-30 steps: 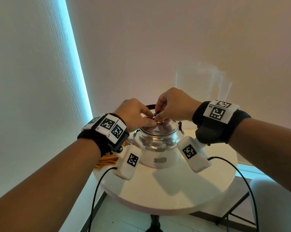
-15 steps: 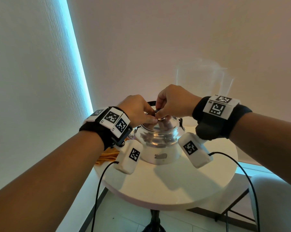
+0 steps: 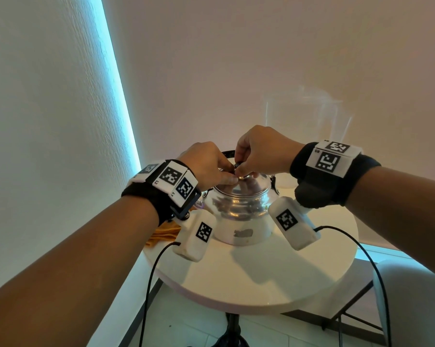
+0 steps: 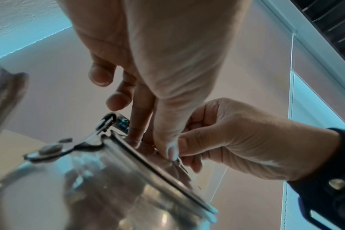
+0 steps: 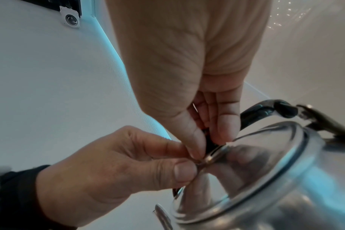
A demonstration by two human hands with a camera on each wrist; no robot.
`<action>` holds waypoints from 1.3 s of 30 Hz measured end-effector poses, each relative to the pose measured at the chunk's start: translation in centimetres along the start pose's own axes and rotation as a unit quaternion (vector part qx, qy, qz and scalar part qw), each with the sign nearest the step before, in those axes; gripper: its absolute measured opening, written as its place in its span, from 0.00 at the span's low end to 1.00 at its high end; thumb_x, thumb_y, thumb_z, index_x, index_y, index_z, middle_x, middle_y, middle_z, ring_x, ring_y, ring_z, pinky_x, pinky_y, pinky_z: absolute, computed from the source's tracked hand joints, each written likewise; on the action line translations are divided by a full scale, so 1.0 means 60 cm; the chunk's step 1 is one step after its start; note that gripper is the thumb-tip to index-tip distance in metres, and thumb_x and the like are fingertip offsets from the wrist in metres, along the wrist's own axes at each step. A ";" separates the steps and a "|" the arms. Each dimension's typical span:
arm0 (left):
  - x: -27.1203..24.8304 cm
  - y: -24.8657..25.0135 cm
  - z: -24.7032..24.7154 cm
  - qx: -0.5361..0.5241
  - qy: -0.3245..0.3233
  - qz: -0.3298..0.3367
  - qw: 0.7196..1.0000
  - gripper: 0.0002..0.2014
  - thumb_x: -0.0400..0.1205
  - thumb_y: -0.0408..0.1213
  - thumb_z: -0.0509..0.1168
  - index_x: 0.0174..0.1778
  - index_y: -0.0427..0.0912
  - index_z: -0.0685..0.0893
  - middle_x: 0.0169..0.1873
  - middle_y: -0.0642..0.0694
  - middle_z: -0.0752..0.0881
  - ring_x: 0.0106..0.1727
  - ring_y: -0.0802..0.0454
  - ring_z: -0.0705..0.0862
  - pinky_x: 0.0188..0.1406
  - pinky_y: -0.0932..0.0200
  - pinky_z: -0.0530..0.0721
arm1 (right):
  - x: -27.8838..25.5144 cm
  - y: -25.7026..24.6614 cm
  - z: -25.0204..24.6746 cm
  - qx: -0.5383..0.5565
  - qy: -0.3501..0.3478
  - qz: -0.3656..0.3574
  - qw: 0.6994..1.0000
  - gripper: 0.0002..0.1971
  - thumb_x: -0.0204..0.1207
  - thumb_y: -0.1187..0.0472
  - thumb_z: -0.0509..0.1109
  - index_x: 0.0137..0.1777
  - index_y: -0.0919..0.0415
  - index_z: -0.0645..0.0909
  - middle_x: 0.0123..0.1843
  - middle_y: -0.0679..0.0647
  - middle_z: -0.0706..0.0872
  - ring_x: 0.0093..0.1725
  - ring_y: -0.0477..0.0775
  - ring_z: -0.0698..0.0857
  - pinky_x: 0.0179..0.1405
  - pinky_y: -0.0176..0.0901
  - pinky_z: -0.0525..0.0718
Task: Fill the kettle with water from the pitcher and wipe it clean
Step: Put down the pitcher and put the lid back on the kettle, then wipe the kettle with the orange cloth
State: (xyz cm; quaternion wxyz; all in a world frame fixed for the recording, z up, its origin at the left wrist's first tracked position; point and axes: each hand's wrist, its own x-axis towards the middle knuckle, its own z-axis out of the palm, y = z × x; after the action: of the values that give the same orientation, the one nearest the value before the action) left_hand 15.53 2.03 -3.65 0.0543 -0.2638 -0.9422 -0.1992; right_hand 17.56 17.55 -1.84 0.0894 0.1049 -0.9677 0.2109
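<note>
Both hands meet over the kettle (image 3: 239,209), which stands on the round white surface (image 3: 261,276). Left hand (image 3: 208,164) pinches the metal ring at the base of the lid's knob (image 5: 210,144) between thumb and forefinger; right hand (image 3: 259,150) pinches the black knob itself from above. An orange cloth (image 3: 162,234) lies left of the kettle; a clear pitcher (image 3: 306,126) stands behind, at right

R hand (image 5: 189,77) & L hand (image 5: 116,171) both pinch black knob (image 5: 210,144) atop kettle lid (image 5: 266,155); lid seated.
</note>
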 end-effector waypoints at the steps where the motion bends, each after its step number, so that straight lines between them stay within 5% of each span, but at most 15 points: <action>1: 0.001 0.000 0.000 0.001 -0.001 0.000 1.000 0.14 0.75 0.52 0.73 0.55 0.55 0.91 0.50 0.50 0.89 0.49 0.53 0.82 0.52 0.55 0.81 | 0.000 0.000 0.000 -0.001 -0.001 0.000 1.000 0.11 0.66 0.61 0.82 0.45 0.65 0.88 0.37 0.57 0.92 0.30 0.47 0.86 0.47 0.53 0.91; 13: 0.011 -0.003 -0.001 0.025 -0.025 0.018 0.999 0.13 0.75 0.51 0.73 0.54 0.54 0.92 0.43 0.52 0.89 0.45 0.54 0.83 0.45 0.58 0.79 | 0.001 0.004 0.006 0.001 0.002 -0.001 1.000 0.11 0.65 0.60 0.82 0.45 0.64 0.89 0.39 0.57 0.92 0.34 0.48 0.88 0.47 0.51 0.90; 18: 0.012 -0.007 0.003 0.025 -0.022 0.023 0.999 0.14 0.75 0.52 0.73 0.56 0.55 0.91 0.51 0.51 0.90 0.49 0.54 0.83 0.50 0.58 0.79 | 0.000 0.006 0.006 0.024 0.002 0.008 1.000 0.11 0.65 0.62 0.83 0.45 0.65 0.89 0.38 0.57 0.92 0.33 0.49 0.89 0.47 0.50 0.91; 21: -0.001 -0.027 -0.007 -0.020 0.051 0.014 0.998 0.17 0.78 0.51 0.70 0.61 0.53 0.87 0.54 0.57 0.87 0.52 0.58 0.81 0.54 0.59 0.74 | -0.001 0.006 0.006 0.043 0.005 0.015 0.999 0.10 0.65 0.64 0.82 0.44 0.67 0.89 0.38 0.59 0.92 0.34 0.53 0.91 0.42 0.45 0.91; 25: -0.018 -0.133 -0.035 -0.015 0.187 -0.129 0.974 0.10 0.78 0.44 0.70 0.50 0.44 0.89 0.47 0.48 0.89 0.50 0.48 0.84 0.50 0.59 0.77 | 0.002 0.009 0.010 0.024 0.016 0.003 1.000 0.10 0.65 0.61 0.83 0.43 0.65 0.89 0.37 0.57 0.91 0.30 0.48 0.86 0.32 0.37 0.85; 28: -0.037 -0.216 -0.007 0.109 0.043 -0.256 0.960 0.21 0.77 0.53 0.70 0.56 0.39 0.84 0.55 0.42 0.87 0.52 0.44 0.84 0.51 0.54 0.80 | -0.002 0.012 0.013 -0.008 0.032 -0.011 0.999 0.11 0.65 0.57 0.82 0.44 0.61 0.89 0.40 0.51 0.90 0.38 0.46 0.84 0.38 0.36 0.83; 30: -0.048 -0.251 0.024 0.085 -0.042 -0.293 0.951 0.29 0.76 0.60 0.67 0.53 0.34 0.85 0.46 0.40 0.89 0.45 0.44 0.88 0.43 0.53 0.85 | -0.010 0.016 0.014 -0.017 0.040 -0.020 0.999 0.14 0.66 0.54 0.82 0.49 0.59 0.89 0.44 0.49 0.89 0.39 0.41 0.82 0.37 0.31 0.77; 33: -0.049 -0.277 0.049 -0.013 -0.034 -0.312 0.949 0.33 0.71 0.66 0.68 0.39 0.31 0.82 0.30 0.39 0.87 0.32 0.42 0.89 0.33 0.53 0.90 | -0.026 0.030 0.011 0.001 0.066 -0.020 0.998 0.19 0.66 0.50 0.81 0.56 0.56 0.87 0.48 0.48 0.88 0.40 0.38 0.81 0.37 0.28 0.74; 37: -0.044 -0.268 0.049 0.029 0.018 -0.294 0.955 0.33 0.65 0.66 0.73 0.47 0.38 0.78 0.37 0.43 0.83 0.38 0.45 0.84 0.36 0.55 0.82 | -0.044 0.058 0.003 0.016 0.110 0.011 0.994 0.16 0.69 0.51 0.79 0.53 0.58 0.87 0.47 0.49 0.88 0.37 0.37 0.80 0.35 0.28 0.72; 39: -0.043 -0.260 0.049 0.066 -0.036 -0.270 0.960 0.32 0.67 0.67 0.71 0.45 0.38 0.81 0.36 0.44 0.83 0.38 0.47 0.84 0.32 0.58 0.78 | -0.051 0.072 0.002 0.021 0.116 0.034 0.992 0.16 0.69 0.51 0.78 0.54 0.59 0.87 0.49 0.50 0.88 0.38 0.37 0.80 0.36 0.29 0.72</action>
State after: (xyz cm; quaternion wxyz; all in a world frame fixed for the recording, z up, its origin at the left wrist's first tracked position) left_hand 9.68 -10.20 -12.30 -0.0182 -0.0027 -0.9908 -0.1339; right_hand 19.45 21.85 -4.27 0.1913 0.0482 -0.9494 0.2445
